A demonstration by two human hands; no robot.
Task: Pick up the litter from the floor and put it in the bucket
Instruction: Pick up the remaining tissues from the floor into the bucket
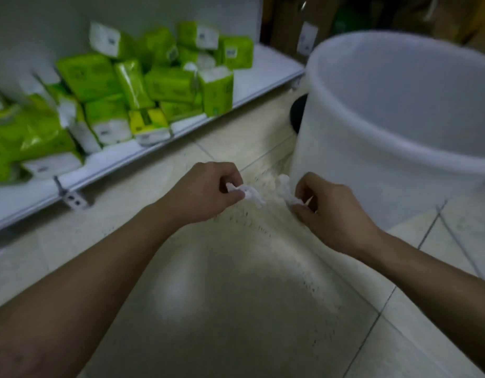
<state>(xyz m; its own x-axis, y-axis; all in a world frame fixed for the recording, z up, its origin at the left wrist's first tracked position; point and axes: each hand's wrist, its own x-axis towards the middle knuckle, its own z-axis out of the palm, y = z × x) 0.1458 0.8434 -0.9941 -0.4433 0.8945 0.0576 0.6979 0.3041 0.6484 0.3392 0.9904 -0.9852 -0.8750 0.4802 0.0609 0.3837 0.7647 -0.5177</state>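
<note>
The left hand (208,192) pinched a crumpled white scrap (249,193) between thumb and forefinger, and most of the paper stuck out past the grip toward the other hand. The right hand (328,211) pinched a second scrap (285,186) the same way, its loose end poking up out of the grip, just beside the bucket (372,159) wall. Both pieces seemed clear of the floor (236,296), though blur made that hard to confirm. Neither was in the bucket yet: its rim stood above and to the right of both grips, so a lift over the edge was probably the next move. The risks looked plain. Each pinch was shallow and held only a corner, so a quick swing could shake the light paper loose or tear it. A knuckle catching the rim could drop a piece outside, perhaps behind the bucket or under the shelf (127,162) of green packs (159,85) left of the grips. Two hands arriving together might also nudge the bucket.
</note>
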